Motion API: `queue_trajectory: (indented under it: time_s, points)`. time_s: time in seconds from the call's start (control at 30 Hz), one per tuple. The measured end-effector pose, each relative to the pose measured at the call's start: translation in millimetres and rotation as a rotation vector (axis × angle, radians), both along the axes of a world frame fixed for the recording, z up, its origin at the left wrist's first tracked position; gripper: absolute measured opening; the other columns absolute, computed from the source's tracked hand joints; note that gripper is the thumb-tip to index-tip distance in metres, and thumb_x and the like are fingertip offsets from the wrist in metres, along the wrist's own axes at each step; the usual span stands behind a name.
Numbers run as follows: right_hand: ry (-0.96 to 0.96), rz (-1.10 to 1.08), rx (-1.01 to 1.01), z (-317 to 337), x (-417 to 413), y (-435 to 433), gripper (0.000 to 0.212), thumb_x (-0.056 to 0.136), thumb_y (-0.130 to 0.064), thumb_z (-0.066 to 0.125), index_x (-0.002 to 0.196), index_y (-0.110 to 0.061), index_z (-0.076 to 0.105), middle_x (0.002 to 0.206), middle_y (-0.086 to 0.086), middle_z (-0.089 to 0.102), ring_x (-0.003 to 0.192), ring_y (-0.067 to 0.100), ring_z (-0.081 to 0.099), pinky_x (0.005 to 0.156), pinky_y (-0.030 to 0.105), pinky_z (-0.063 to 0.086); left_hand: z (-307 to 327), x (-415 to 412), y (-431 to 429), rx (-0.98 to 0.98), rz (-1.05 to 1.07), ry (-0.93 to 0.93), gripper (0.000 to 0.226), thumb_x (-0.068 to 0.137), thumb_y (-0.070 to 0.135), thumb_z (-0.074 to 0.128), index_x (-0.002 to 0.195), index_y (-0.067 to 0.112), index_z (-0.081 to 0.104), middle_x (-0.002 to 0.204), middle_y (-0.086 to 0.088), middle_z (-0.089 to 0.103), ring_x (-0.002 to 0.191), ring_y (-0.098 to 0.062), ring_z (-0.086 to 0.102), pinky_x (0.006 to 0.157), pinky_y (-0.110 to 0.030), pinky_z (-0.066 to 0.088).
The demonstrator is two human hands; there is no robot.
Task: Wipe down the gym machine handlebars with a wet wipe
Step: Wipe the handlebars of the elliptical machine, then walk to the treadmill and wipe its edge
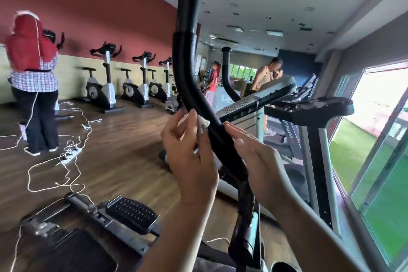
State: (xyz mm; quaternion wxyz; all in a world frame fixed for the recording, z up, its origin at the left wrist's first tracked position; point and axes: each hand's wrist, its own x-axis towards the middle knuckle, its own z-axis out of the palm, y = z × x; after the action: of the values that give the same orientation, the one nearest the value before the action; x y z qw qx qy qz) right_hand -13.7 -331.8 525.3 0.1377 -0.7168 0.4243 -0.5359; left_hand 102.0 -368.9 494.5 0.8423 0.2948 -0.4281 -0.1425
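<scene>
The gym room stretched away with a wood floor [114,161], a row of exercise bikes [103,86] along the red wall and a treadmill [309,117] to the right by the window. Loose white cords [72,139] trailed over the floor near a person standing at the left.

Closest in, the black handlebar [187,68] of the machine curved from the top of the view down between both hands, its foam sleeve running along the bend. A ridged pedal [132,214] sat below, to the left.

The left hand [189,157] was curled narrowly, its fingertips pinching a small crumpled wet wipe [202,127] against the left side of the bar. The right hand [256,154] lay open and flat with fingers straight, alongside the bar's right side; whether it touched the bar I could not tell.

The wipe looked bunched into a small wad, so it would likely cover only a narrow strip and leave the far side of the bar untouched. Held only by fingertips, it could slip free and drop toward the pedal if the stroke dragged on the foam.
</scene>
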Motion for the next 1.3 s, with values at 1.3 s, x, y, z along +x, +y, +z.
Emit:
queue_trajectory:
  time_s: [1.3]
  points:
    - [-0.406,0.321,0.462,-96.4,369.3,-140.0,0.029,0.098,-0.011,0.072,0.095,-0.037,0.084,0.096,0.004,0.083,0.085,0.01,0.07,0.081,0.039,0.061,-111.9,440.9,-88.2,0.532,0.158,-1.048,0.035,0.087,0.04,0.063,0.109,0.017,0.078,0.113,0.001,0.077,0.11,-0.014,0.059,0.103,-0.034,0.048]
